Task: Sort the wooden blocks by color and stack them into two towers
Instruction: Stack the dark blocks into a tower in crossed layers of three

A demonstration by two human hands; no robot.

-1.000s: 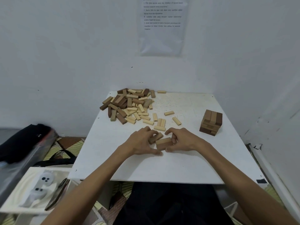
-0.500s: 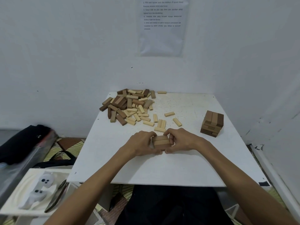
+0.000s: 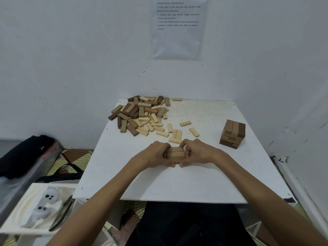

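- Head view: we saw the white table (image 3: 177,185) fill the middle of the frame.
- A loose pile of dark and pale blocks (image 3: 142,114) lay at its far left corner, with pale strays (image 3: 185,123) trailing toward the centre.
- A short tower of brown blocks (image 3: 232,134) stood near the right edge.
- Our left hand (image 3: 156,155) and right hand (image 3: 199,151) each clasped one end of a small bundle of tan blocks (image 3: 175,153) at the table's middle, just in front of the strays.
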